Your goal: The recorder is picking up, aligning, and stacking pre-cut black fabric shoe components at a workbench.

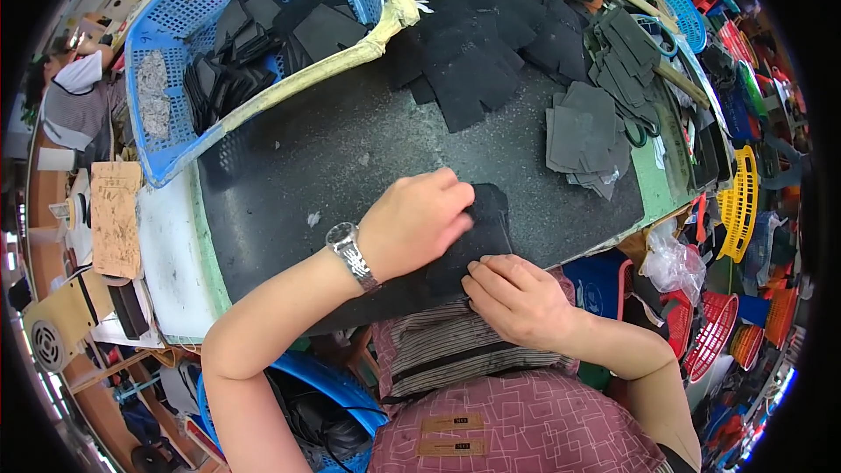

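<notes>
A flat black sheet-like piece (489, 208) with cut edges lies on the dark work mat (350, 158), near the table's front edge. My left hand (420, 215), with a metal watch on its wrist, is curled closed over the left side of that piece. Whatever its fingers hold is hidden beneath them. At the near right end of the piece, my right hand (517, 302) has its fingers bent together on the edge, the thumb tucked under. The lower part of the piece blends into the dark mat.
A blue plastic basket (166, 136) with dark cut pieces stands at the far left. Black sheets (473, 52) are heaped at the back. Grey-black pieces (583, 131) are stacked at the right, near scissors (638, 133). A blue tub (302, 372) sits below the table's left front.
</notes>
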`<state>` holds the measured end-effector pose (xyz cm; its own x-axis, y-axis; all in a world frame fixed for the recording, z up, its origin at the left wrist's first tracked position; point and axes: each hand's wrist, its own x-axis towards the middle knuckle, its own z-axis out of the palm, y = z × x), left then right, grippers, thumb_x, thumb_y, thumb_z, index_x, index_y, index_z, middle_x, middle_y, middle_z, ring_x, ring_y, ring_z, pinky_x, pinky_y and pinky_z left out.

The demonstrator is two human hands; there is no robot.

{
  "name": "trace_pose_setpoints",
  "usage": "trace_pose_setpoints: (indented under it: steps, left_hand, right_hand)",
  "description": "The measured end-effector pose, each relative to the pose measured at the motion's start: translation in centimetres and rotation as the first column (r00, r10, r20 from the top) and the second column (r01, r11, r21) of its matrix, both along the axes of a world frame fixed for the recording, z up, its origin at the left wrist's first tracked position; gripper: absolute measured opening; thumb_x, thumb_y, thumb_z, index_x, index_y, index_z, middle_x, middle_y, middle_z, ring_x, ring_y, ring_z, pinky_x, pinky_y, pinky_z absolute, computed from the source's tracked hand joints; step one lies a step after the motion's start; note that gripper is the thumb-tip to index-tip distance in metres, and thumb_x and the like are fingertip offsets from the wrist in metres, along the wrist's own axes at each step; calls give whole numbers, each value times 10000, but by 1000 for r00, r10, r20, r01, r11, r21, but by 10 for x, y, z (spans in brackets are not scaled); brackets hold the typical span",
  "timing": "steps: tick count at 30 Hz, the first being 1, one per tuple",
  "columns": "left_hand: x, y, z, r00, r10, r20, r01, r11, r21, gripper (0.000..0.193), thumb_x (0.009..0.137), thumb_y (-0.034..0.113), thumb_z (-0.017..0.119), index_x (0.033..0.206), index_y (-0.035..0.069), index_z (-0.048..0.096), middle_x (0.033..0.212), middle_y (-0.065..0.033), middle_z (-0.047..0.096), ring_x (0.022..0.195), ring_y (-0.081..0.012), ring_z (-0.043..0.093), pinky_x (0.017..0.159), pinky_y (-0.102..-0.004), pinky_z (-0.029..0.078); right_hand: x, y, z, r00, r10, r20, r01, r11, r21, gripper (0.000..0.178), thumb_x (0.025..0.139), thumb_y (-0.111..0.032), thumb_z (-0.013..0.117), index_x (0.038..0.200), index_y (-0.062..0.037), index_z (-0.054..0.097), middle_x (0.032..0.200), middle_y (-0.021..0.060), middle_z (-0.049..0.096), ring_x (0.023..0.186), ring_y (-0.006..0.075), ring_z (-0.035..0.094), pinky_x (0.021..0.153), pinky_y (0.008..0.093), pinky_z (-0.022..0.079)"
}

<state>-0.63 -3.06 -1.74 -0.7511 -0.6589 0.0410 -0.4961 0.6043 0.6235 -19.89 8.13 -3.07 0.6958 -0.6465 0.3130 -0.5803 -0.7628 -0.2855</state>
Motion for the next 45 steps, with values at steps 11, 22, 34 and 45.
trace_pose_setpoints:
  steps: [11,22,34,45]
  left_hand:
    - [39,-4,9,828,86,553,-7,990,-144,748,785,537,602,1343,61,452,1424,-138,411,1330,-321,360,1091,-458,275]
    - [20,-11,-19,908,397,130,-242,752,-613,653,792,352,647,1327,38,444,1405,-204,395,1327,-358,331,1062,-531,250]
    - [20,17,13,982,-131,134,162,953,-257,578,689,302,704,1191,60,551,1291,-186,488,1237,-359,432,1039,-503,322]
    - [12,-5,-15,988,101,-115,-97,994,40,265,735,126,731,960,27,632,868,-110,613,762,-271,635,674,-334,516]
  right_hand:
    - [-9,3,-6,1000,24,19,-23,999,-32,408,695,-146,570,1065,24,599,1142,160,568,1072,285,553,922,378,480]
    - [-10,4,-19,997,16,76,-9,996,-90,358,712,-133,608,1038,13,634,1174,161,593,1122,294,556,956,391,461]
    - [-16,7,-23,989,61,134,-50,995,-83,329,703,-108,617,1011,6,645,1155,152,605,1116,276,565,948,379,471]
    - [-11,1,-18,988,39,153,-28,997,-73,277,708,-111,630,966,-13,651,1141,142,613,1081,256,583,907,362,493]
